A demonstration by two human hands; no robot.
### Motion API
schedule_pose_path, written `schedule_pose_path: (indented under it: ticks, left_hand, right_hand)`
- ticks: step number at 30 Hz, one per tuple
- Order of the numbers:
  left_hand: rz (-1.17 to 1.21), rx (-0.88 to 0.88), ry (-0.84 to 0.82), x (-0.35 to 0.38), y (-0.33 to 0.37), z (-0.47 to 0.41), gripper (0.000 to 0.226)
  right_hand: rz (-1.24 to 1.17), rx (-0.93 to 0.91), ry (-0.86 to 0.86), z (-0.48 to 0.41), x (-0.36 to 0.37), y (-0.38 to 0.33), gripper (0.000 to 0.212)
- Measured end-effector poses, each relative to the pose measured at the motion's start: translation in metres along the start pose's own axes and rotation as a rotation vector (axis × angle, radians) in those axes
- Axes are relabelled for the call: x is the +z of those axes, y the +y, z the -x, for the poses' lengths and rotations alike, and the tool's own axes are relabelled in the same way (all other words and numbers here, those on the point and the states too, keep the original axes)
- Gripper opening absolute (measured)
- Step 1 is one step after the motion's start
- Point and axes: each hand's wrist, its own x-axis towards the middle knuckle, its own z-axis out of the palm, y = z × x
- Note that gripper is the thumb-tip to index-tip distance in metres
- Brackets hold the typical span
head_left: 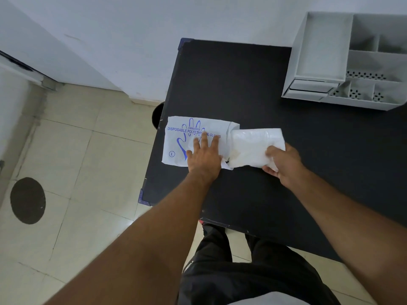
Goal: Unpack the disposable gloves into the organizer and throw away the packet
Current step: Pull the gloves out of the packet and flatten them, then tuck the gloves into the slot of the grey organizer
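A white glove packet (179, 137) with blue print lies flat near the left edge of the black table (253, 89). My left hand (203, 156) presses down on it, fingers spread. A folded stack of clear disposable gloves (251, 146) sticks out of the packet's right end. My right hand (283, 166) grips the stack at its lower right corner. The white organizer (319, 53) stands at the table's far right, its large left compartment showing nothing inside.
A dark round bin (158, 115) peeks out from under the table's left edge. A dark round mark (28, 200) lies on the tiled floor at left. The wall runs behind the table. My legs in dark trousers (231, 267) stand at the front edge.
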Motion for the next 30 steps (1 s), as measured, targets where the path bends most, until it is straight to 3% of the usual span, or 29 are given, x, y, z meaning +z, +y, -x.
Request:
schedule_pose_path:
  ticks: [11,14,18,20,23,26,30]
  left_hand:
    - [0.007,0.035,0.024,-0.002,0.011,0.002,0.064]
    - [0.104,0.115,0.145,-0.009,0.021,0.003,0.053]
    - [0.5,0.202,0.348,-0.027,0.052,0.009,0.044]
    - [0.816,0.107,0.252,-0.042,0.074,0.011,0.045]
    - [1.279,-0.054,-0.043,-0.069,0.103,0.007,0.047]
    - [1.406,-0.067,-0.097,-0.086,0.125,0.006,0.041]
    - [1.339,0.006,-0.022,-0.099,0.144,-0.003,0.04]
  right_hand:
    - [-0.189,-0.093,0.1,0.008,-0.005,-0.005,0.029]
    - [-0.277,-0.123,0.099,0.013,-0.009,-0.012,0.024]
    - [-0.439,-0.131,0.073,0.02,-0.017,-0.026,0.024]
    - [-0.505,-0.139,0.032,0.025,-0.02,-0.034,0.023]
    - [-0.529,-0.201,-0.051,0.034,-0.023,-0.048,0.025]
    - [-0.474,-0.3,-0.142,0.043,-0.035,-0.064,0.031]
    - [-0.401,-0.315,-0.217,0.046,-0.058,-0.077,0.038]
